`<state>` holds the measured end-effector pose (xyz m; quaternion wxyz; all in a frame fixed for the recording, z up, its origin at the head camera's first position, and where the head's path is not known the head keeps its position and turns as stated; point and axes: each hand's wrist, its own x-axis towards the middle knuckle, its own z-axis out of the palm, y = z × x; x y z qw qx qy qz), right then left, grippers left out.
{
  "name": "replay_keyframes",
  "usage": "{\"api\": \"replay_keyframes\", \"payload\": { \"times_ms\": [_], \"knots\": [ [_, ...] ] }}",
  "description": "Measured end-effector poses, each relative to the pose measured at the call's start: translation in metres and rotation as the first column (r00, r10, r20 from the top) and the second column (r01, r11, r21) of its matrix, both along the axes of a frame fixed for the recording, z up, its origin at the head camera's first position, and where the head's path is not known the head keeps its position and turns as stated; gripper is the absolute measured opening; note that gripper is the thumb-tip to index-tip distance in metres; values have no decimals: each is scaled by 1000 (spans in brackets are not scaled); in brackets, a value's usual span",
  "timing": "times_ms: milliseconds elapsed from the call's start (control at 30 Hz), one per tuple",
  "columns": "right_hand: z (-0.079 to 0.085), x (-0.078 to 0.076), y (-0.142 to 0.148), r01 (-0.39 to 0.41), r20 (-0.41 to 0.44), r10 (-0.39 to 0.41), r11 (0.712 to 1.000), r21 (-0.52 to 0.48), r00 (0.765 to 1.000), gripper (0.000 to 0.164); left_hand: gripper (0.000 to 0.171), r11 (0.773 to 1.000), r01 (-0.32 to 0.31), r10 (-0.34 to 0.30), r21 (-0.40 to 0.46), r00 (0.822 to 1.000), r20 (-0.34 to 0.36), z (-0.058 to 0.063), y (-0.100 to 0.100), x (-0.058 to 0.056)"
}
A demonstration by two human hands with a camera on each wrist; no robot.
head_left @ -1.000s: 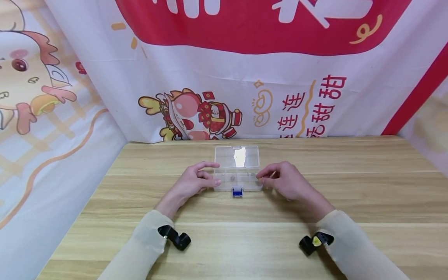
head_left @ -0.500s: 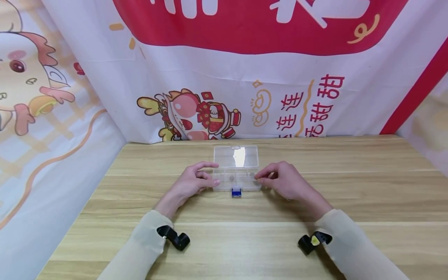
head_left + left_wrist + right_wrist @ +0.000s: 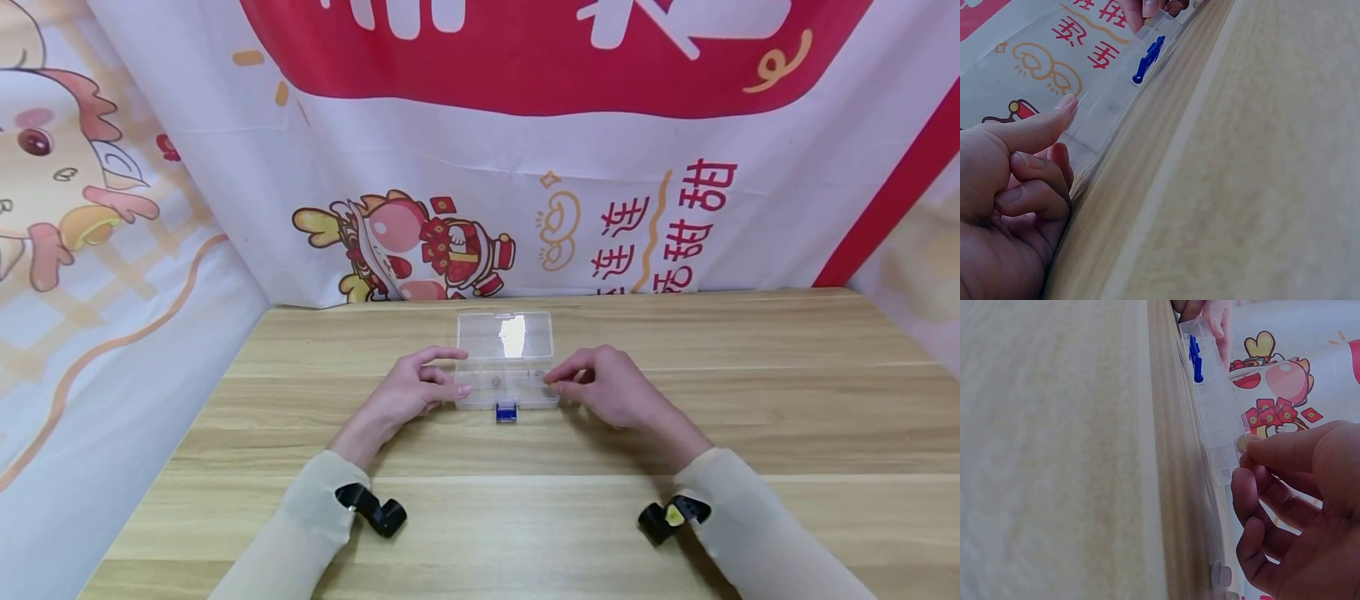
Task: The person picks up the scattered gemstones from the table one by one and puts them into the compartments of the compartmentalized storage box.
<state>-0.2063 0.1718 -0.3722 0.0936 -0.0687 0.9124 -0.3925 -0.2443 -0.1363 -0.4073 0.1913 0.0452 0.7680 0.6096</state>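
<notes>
A clear plastic compartment box (image 3: pixel 517 398) lies on the table with its transparent lid (image 3: pixel 487 335) raised behind it. Its blue latch (image 3: pixel 506 412) hangs at the front. My left hand (image 3: pixel 408 387) holds the box's left end, thumb near the front corner and index finger near the hinge. At the right end, my right hand (image 3: pixel 611 387) pinches a small tan coin-like disc (image 3: pixel 1242 443) between thumb and index finger, at the box's rim. A greyish round piece (image 3: pixel 497 382) sits inside a compartment. The other right fingers curl loosely in the right wrist view.
Small pale discs (image 3: pixel 1216 574) stand or lie on the table below my right hand, largely hidden from the head view. The wooden table (image 3: pixel 510 533) ends behind the box at a printed cloth (image 3: pixel 450 142).
The view has shifted very slightly. Both hands and the box keep their places, with the right fingertips still at the box's right end.
</notes>
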Motion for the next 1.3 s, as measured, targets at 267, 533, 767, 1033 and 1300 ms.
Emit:
{"api": "replay_keyframes", "payload": {
  "times_ms": [267,533,767,1033,1300],
  "knots": [
    [0,0,0,-11,-8,11,1000,6,1000,15,55,1000,3,-3,4,1000,-4,2,0,1],
    [0,0,1,-18,-9,18,1000,0,1000,16,55,1000,2,-2,3,1000,-2,1,0,0],
    [-1,0,1,-17,-16,17,1000,-3,1000,15,54,1000,-1,1,-9,1000,-2,3,1,1],
    [4,1,6,0,28,1,999,-35,1000,16,53,1000,-11,12,-18,1000,6,3,1,1],
    [9,-4,28,-22,-49,21,999,-28,999,17,53,1000,-16,16,-23,1000,12,2,1,1]
  ]
}}
